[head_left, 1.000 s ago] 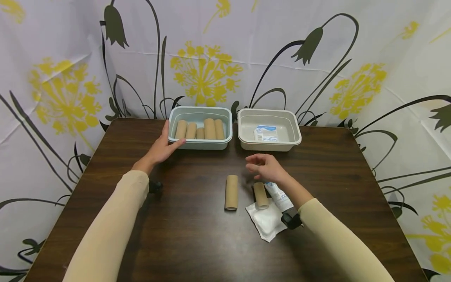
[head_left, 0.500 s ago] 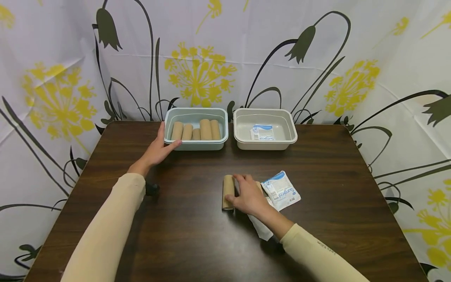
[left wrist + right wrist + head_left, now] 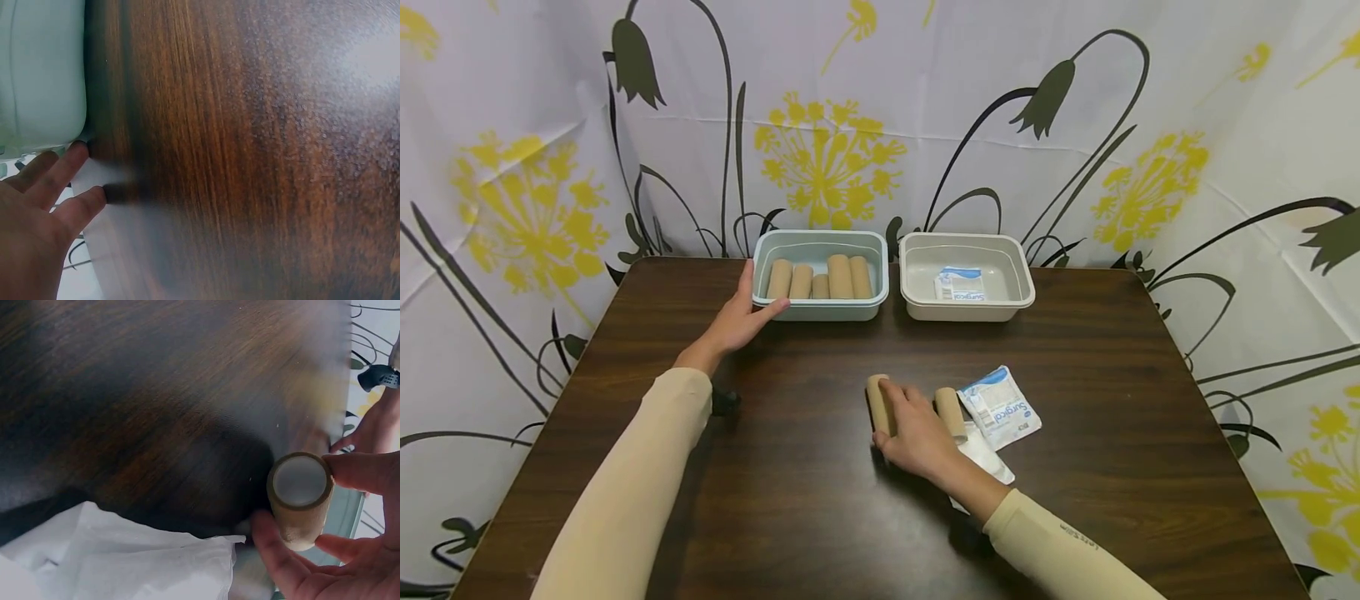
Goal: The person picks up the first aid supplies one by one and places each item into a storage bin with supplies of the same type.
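In the head view my right hand [image 3: 917,435] grips a brown cardboard tube [image 3: 877,402] near the table's middle. The right wrist view shows the tube's open end [image 3: 300,481] between thumb and fingers. My left hand [image 3: 735,321] rests at the left end of a light blue tub [image 3: 820,307], fingers extended along its side and thumb by the front rim. Several cardboard tubes [image 3: 841,278] lie in that tub. Right of my right hand, a shorter cardboard tube [image 3: 951,414] leans on a white packet [image 3: 988,452], partly covered by my wrist, beside a packet lettered Surgical [image 3: 1000,408].
An off-white tub [image 3: 970,310] stands right of the blue one, with another Surgical packet [image 3: 959,283] inside. Both tubs sit at the back edge of the dark wooden table [image 3: 775,500], close to a flowered curtain [image 3: 940,100].
My right hand has come down from over the packets to the left and taken hold of the longer tube, which is now slightly tilted. My left hand stays at the blue tub.
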A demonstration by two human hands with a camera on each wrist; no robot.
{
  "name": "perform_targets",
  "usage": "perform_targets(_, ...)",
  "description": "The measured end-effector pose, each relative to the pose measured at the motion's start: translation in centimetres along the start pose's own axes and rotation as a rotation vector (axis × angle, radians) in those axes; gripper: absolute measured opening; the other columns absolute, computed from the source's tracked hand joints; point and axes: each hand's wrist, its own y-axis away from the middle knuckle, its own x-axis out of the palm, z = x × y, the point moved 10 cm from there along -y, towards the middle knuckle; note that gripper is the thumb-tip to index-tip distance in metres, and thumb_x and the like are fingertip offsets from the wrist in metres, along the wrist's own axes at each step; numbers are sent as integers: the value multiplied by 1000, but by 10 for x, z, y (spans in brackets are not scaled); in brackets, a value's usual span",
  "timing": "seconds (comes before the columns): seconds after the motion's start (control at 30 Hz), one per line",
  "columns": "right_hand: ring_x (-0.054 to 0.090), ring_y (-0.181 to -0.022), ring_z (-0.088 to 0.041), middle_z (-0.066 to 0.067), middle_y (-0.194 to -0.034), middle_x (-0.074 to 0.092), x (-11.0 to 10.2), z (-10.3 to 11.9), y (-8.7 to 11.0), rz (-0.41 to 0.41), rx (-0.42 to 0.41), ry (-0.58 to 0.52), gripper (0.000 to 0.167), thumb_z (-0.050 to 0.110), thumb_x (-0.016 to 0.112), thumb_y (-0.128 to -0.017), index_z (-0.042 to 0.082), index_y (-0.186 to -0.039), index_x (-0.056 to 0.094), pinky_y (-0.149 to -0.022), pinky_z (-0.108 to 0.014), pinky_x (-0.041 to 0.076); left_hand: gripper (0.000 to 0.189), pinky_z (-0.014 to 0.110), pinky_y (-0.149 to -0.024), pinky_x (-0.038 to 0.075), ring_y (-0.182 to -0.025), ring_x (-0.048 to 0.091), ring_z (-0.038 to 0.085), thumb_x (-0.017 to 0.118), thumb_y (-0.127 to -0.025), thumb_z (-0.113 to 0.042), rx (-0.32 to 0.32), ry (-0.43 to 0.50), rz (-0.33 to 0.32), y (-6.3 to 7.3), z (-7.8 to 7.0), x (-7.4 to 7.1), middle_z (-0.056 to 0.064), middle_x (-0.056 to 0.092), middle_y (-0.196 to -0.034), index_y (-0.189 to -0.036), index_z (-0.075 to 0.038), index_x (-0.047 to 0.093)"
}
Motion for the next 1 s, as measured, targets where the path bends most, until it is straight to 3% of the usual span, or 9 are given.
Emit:
perform_targets(0.33,58,-93,-29,-20,-124,57,-1,-3,-3,42,0,-6,73,11,71,-80,5,-148,42,-82,-44,49,101,61,-111,16,-144,15,45,53,-96,-54,-5,-15,0,0,-1,0,22,0,-161,-153,-22,-24)
perform_targets(0.53,58,-101,-29,-18,-130,57,-3,-8,-4,66,26,-26,70,10,68,-82,9,-148,44,-86,-45,48,101,62,-111,16,-144,15,46,53,-96,-54,-10,-9,5,1,-1,0,22,1,-161,-153,-22,-24)
perform_targets(0.77,56,-89,-25,-14,-123,60,-5,-7,-5,72,2,45,70,12,69,-80,12,-146,47,-75,-42,48,101,62,-111,15,-144,14,45,53,-96,-54,-13,-5,7,1,0,1,20,-1,-162,-153,-24,-25)
perform_targets(1.0,55,-93,-23,-14,-124,60,-3,-6,-8,76,-32,-21,69,8,68,-80,9,-145,48,-80,-40,46,102,62,-111,15,-144,14,45,52,-95,-57,-19,-14,11,2,1,-1,20,-1,-162,-153,-24,-25)
